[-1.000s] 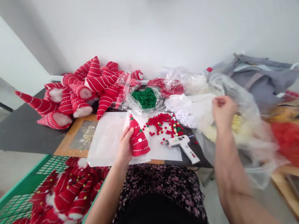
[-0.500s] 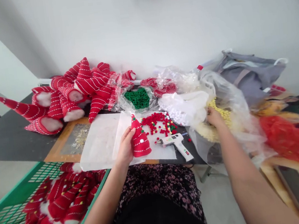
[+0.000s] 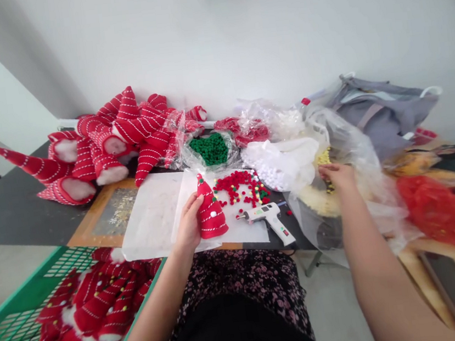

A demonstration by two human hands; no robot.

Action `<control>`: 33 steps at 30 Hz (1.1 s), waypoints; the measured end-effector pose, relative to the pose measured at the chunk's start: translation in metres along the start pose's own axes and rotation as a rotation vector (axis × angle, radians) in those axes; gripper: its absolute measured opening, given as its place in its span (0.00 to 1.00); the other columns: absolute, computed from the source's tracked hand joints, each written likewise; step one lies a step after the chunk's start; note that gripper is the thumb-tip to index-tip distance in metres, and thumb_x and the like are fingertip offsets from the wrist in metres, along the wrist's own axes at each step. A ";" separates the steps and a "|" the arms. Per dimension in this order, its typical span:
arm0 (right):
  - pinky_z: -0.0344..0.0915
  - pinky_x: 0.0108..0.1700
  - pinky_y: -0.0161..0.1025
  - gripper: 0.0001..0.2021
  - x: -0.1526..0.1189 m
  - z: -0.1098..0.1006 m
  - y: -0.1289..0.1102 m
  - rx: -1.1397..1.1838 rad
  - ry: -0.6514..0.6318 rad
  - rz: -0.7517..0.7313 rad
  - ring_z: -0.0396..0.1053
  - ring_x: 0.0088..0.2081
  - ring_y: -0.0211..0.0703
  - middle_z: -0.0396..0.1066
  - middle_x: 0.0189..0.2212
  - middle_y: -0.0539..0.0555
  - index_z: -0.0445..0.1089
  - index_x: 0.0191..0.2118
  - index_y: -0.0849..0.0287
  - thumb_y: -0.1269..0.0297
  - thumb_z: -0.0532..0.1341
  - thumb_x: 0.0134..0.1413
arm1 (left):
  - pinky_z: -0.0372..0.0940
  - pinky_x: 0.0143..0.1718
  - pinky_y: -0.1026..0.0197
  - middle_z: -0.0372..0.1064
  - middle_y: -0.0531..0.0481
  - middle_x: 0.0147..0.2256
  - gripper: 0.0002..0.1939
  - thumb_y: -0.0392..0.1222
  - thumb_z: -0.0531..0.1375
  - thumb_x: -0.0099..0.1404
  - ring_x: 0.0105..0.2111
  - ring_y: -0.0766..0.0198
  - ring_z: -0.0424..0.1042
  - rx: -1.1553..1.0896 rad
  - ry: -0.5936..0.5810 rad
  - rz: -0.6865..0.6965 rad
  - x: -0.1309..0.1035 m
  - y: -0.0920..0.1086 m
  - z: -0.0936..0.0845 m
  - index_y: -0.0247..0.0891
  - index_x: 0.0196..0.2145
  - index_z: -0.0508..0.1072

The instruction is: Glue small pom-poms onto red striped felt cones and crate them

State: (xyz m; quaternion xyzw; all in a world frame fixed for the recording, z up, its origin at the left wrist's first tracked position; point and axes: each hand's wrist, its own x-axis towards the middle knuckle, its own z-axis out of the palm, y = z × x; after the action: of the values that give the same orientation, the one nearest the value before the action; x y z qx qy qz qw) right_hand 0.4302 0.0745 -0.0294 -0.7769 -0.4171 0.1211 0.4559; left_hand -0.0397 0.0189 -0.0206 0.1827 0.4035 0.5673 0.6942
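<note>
My left hand (image 3: 192,219) is closed round the left side of a small red cone hat (image 3: 211,211) with white dashed stripes, held upright over white paper (image 3: 156,215). Green pompoms and a white one dot the cone. At the right, my right hand (image 3: 338,174) is over the yellow pompoms (image 3: 324,157) in a clear plastic bag (image 3: 352,144); its fingers are pressed together, and what they hold, if anything, is too small to tell. Between the hands, a white glue gun (image 3: 269,218) lies beside loose red pompoms (image 3: 235,183).
Stuffed red striped cones (image 3: 123,131) are heaped at the back left. Green pompoms (image 3: 208,149) and white pompoms (image 3: 269,175) sit in bags. A green crate (image 3: 37,279) of red cones stands lower left. A grey bag (image 3: 382,113) and red mesh (image 3: 444,216) are at the right.
My right hand has shifted slightly right over the yellow pompoms, its fingers now pointing left. My left hand and the cone have moved only slightly left.
</note>
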 end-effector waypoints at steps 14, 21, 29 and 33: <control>0.67 0.24 0.33 0.14 -0.121 0.019 -0.147 0.635 -0.713 -0.165 0.69 0.22 0.35 0.78 0.24 0.50 0.83 0.34 0.56 0.57 0.81 0.43 | 0.72 0.32 0.61 0.78 0.53 0.31 0.23 0.50 0.77 0.49 0.29 0.61 0.78 0.039 -0.071 0.019 0.003 -0.009 0.003 0.40 0.38 0.75; 0.68 0.25 0.32 0.16 -0.175 0.080 -0.204 0.568 -1.252 -0.236 0.69 0.23 0.35 0.77 0.26 0.50 0.81 0.38 0.59 0.51 0.76 0.52 | 0.69 0.37 0.62 0.78 0.52 0.33 0.21 0.55 0.75 0.55 0.32 0.60 0.76 0.179 -0.144 0.119 -0.001 -0.011 -0.005 0.40 0.40 0.78; 0.66 0.25 0.31 0.16 -0.178 0.093 -0.213 0.521 -1.342 -0.250 0.67 0.22 0.33 0.75 0.26 0.48 0.78 0.37 0.59 0.51 0.74 0.54 | 0.66 0.37 0.63 0.79 0.50 0.34 0.15 0.52 0.73 0.59 0.33 0.60 0.73 0.277 -0.204 0.211 -0.012 -0.001 -0.002 0.41 0.40 0.82; 0.65 0.23 0.30 0.18 -0.179 0.093 -0.211 0.569 -1.341 -0.193 0.66 0.23 0.32 0.75 0.28 0.49 0.77 0.37 0.59 0.49 0.75 0.53 | 0.65 0.36 0.63 0.79 0.49 0.34 0.14 0.51 0.73 0.60 0.33 0.59 0.73 0.264 -0.194 0.211 -0.015 0.000 0.000 0.42 0.40 0.82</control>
State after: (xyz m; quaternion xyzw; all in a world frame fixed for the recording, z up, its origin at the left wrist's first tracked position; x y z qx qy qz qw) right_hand 0.1526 0.0446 0.0552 -0.3471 -0.6255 0.6332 0.2954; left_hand -0.0405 0.0053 -0.0157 0.3672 0.3842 0.5589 0.6366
